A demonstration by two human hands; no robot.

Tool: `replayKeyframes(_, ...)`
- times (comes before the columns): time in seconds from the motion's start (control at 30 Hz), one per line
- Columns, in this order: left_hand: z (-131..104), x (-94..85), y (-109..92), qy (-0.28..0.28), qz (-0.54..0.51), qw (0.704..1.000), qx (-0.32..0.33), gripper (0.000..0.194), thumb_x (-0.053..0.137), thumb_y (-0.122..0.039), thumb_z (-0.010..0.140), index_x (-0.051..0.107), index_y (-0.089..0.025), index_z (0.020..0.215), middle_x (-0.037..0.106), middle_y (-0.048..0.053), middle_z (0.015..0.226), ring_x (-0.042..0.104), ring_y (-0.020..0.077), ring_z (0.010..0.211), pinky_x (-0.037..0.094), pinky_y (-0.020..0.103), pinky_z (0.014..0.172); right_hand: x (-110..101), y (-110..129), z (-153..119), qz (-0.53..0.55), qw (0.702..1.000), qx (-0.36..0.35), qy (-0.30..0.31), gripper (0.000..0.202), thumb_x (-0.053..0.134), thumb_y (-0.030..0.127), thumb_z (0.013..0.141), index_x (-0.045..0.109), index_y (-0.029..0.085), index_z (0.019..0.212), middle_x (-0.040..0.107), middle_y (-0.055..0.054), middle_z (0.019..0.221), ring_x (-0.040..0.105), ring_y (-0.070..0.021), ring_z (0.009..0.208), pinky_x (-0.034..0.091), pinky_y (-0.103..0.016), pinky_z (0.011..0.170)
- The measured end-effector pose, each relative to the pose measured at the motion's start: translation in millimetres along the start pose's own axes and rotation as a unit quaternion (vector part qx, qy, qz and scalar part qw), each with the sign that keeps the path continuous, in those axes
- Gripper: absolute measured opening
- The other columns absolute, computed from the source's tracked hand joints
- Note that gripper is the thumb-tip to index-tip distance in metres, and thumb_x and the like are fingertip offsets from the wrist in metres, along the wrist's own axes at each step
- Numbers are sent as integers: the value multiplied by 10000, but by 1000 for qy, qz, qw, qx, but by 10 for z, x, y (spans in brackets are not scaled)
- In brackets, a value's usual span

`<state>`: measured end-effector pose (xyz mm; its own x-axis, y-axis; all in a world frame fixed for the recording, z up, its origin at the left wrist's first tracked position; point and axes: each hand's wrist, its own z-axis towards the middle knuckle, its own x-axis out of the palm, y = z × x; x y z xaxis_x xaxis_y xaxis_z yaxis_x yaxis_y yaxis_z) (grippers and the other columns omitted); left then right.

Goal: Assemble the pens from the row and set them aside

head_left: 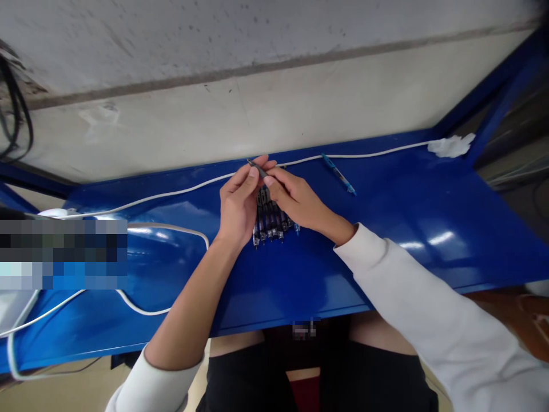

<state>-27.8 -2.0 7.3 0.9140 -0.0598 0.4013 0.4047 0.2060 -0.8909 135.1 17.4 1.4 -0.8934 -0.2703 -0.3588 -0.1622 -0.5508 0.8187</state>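
Note:
Over the middle of the blue table (295, 280), my left hand (240, 197) and my right hand (295, 194) meet around a dark pen (258, 170). The thumb and fingers of my left hand close on its tip end, which points up and to the left. My right hand pinches the other end, mostly hidden by its fingers. Below my hands lies a row of several dark pens (268, 220) side by side, partly covered by both hands. A blue pen (338, 174) rests alone to the right of my right hand.
A white cable (184, 190) runs along the table's back edge, near a crumpled white plastic piece (451, 146) at the right. Another white cable (141, 312) loops at the left, beside a blurred-out object (64, 254). A pale wall (266, 114) stands behind.

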Motion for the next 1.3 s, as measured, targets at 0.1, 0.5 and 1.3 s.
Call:
replayKeyframes(0.1,3,-16,-23,8,-4,1000,-22,327,880,-516,1005,897,-256,1201,856,108,1299,762,311,1338,610,430,1161,-9,17,10,-12,1000,11,-9,482,449,605,1223,687,208,1088,729,-29,955,634,-173,826,467,-320,805)
replayKeyframes(0.5,11,-2,30,-53,26,998,15,250,984,-485,905,931,-267,1016,885,71,1158,818,225,1033,670,384,982,-50,-66,-4,-160,987,10,13,516,343,558,1255,698,189,1192,828,-101,1049,759,-223,869,487,-343,821)
replayKeyframes(1.3,0,-3,77,-108,70,990,58,132,969,-409,929,937,-285,961,881,31,1034,802,186,956,651,352,986,-20,-41,-32,-283,959,-12,2,650,237,629,1251,709,183,1217,811,-96,951,692,-219,752,323,-356,684)
